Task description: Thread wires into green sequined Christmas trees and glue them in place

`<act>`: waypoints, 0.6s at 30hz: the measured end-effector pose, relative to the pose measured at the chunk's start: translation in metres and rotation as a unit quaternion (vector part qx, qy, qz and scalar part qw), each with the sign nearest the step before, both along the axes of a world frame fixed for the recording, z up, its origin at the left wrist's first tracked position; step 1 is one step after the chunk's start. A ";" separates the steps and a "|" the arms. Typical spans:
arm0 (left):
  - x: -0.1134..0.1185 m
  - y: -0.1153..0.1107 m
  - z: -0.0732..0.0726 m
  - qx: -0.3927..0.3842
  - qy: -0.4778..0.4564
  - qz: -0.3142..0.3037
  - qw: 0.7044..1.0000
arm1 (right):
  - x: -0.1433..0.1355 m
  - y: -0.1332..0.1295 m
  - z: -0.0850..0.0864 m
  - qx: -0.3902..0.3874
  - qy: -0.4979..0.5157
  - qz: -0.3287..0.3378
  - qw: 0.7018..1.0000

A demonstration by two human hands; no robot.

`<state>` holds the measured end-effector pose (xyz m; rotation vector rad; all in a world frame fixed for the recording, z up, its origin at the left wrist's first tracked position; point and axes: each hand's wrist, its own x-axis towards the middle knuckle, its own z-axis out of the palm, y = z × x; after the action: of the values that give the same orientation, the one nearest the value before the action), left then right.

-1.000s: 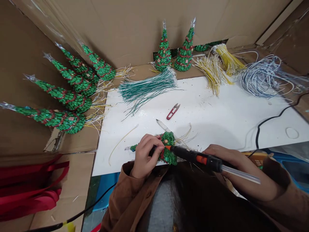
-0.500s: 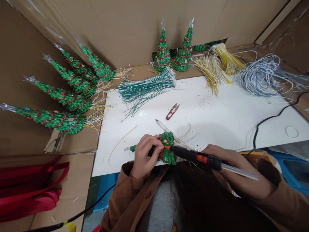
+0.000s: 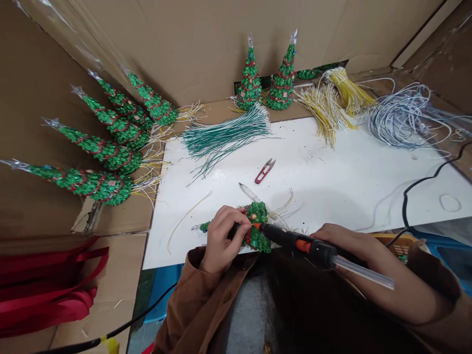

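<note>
A small green Christmas tree (image 3: 261, 240) with red garland lies on its side on the white board (image 3: 324, 191), its star pointing left. My left hand (image 3: 226, 233) is closed around its middle, thumb and forefinger pinched together; anything tiny between them is too small to make out. My right hand (image 3: 342, 241) grips a black and orange hot glue gun (image 3: 282, 237), a clear glue stick (image 3: 365, 273) poking out of its rear. The gun's orange nozzle is at my left fingertips, against the tree. Beyond the tree lie a pen-like tool (image 3: 249, 191) and red thread snips (image 3: 265, 171).
Several finished trees (image 3: 99, 186) lean along the left cardboard wall, and two trees (image 3: 280, 88) stand at the back. Bundles of green wire (image 3: 224, 130), yellow wire (image 3: 322, 108) and tangled white wire (image 3: 400, 118) lie behind. A black cord (image 3: 405, 196) crosses the right side.
The glue gun's rear has swung slightly down and toward me, with my right hand shifting right. The nozzle stays at the tree, and my left hand keeps its hold.
</note>
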<state>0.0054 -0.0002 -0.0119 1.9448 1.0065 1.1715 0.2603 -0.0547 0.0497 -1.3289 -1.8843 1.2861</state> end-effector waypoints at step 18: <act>0.000 0.000 -0.002 0.001 -0.001 0.003 1.000 | 0.007 -0.004 -0.011 -0.090 0.030 -0.011 0.995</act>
<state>0.0053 -0.0005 -0.0142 1.9433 1.0103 1.1783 0.2669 -0.0583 0.0391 -1.3800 -1.7420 1.4978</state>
